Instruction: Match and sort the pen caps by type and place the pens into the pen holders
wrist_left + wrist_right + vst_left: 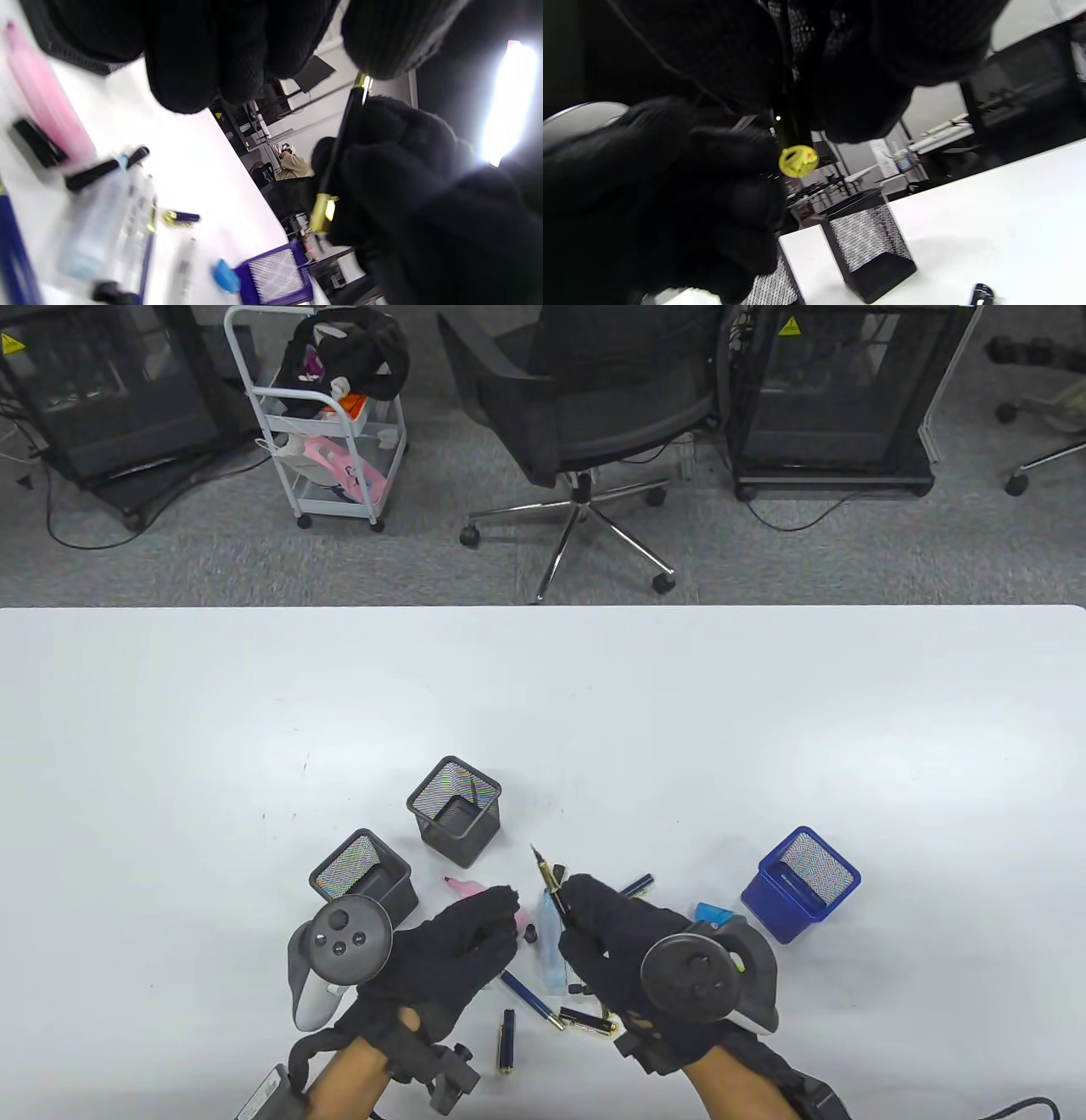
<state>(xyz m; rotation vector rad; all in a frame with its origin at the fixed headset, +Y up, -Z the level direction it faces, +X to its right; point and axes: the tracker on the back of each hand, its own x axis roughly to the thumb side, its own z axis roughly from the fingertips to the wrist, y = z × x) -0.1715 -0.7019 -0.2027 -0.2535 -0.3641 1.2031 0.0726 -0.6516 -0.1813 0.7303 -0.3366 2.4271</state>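
R hand [611, 937] pinching fountain pen [547, 878], L hand [462, 950] empty

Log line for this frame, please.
right hand: grips pen, nib up | left hand: beside it, grip unclear | holders: no pens seen inside

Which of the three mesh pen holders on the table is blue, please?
The blue mesh pen holder, alone to the right of the right hand. The other two are black mesh pen holders near the left hand.
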